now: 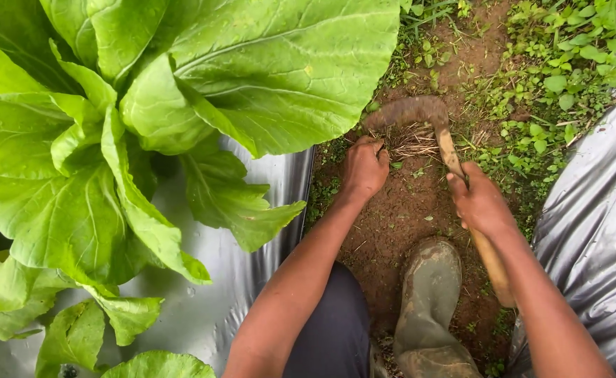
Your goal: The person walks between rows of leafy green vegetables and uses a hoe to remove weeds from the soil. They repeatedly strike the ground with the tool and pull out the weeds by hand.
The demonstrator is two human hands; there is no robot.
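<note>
Sickle blade [409, 110], just above both hands: dull metal, rusty-brown, mud-crusted, matt. Its handle [488, 253] in the right hand [481, 203]: bare pale wood, worn smooth. Grass tuft [411, 142] by the left hand [364, 168]: dry, strawy. Soil [399, 217] betw. the hands: crumbly, matt. Plastic sheeting [595, 231] outside each hand: thin silver-grey film, glossy, wrinkled. Boot [428, 294] below hands: rubber, mud-smeared. Leaves [273, 70] to the left: waxy, veined.

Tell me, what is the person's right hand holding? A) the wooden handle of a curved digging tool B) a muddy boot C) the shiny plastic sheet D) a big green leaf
A: the right hand is wrapped around the wooden handle of a curved tool whose blade rests at the soil, while the left hand grips a tuft of dry weeds beside it.
</note>
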